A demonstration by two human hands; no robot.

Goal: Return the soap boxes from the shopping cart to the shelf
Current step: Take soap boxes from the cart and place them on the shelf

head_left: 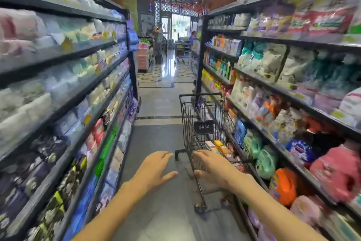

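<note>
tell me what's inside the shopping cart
Several small boxes, orange, yellow and pale, lie on the bottom of the shopping cart. The right hand covers the near end, so the full count and the labels cannot be made out.

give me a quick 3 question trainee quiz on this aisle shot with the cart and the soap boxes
1. True or false: the left hand is holding a soap box.
2. The shopping cart stands closer to which shelving?
A. the shelves on the person's left
B. the shelves on the person's right
C. midway between the two
3. Where are the soap boxes now?

Key
1. False: its fingers are spread and hold nothing.
2. B
3. In the cart's basket, just beyond the right hand, which is also open and reaching toward them.
</note>
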